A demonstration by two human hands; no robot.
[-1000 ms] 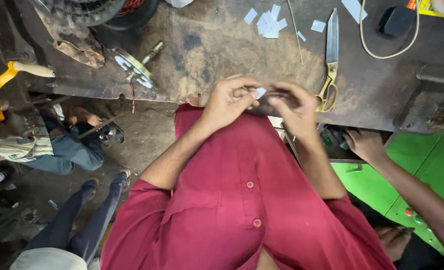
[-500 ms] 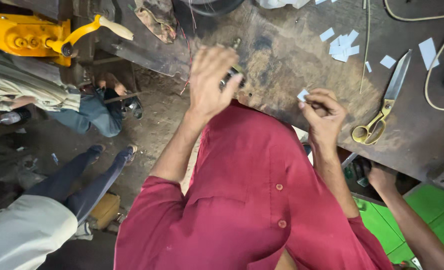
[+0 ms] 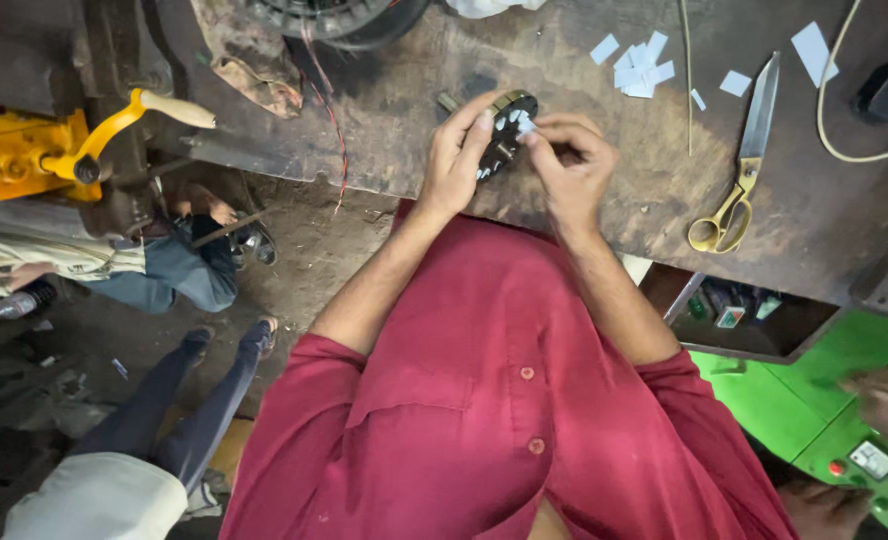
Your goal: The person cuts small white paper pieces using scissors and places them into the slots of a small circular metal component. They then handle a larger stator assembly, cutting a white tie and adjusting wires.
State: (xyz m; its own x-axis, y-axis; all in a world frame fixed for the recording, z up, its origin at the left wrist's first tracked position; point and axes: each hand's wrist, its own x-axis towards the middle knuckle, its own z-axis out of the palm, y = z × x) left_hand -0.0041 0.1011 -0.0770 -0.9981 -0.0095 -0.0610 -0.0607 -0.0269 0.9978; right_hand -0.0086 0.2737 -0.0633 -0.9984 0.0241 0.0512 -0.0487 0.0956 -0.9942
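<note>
Brought my hands back together over the workbench (image 3: 364,150) edge, so now my left hand (image 3: 456,160) grips the slotted metal ring (image 3: 507,130) by its rim, which seems heavy and stiff, while my right hand (image 3: 572,165) pinches a flimsy paper slip (image 3: 526,127) into it.

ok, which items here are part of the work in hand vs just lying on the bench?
In use:
left hand
right hand
round slotted metal core
small white paper slip at the core
pile of white paper slips, likely the supply

Lying about:
scissors
cream cable
yellow hand-crank tool
rag
</note>
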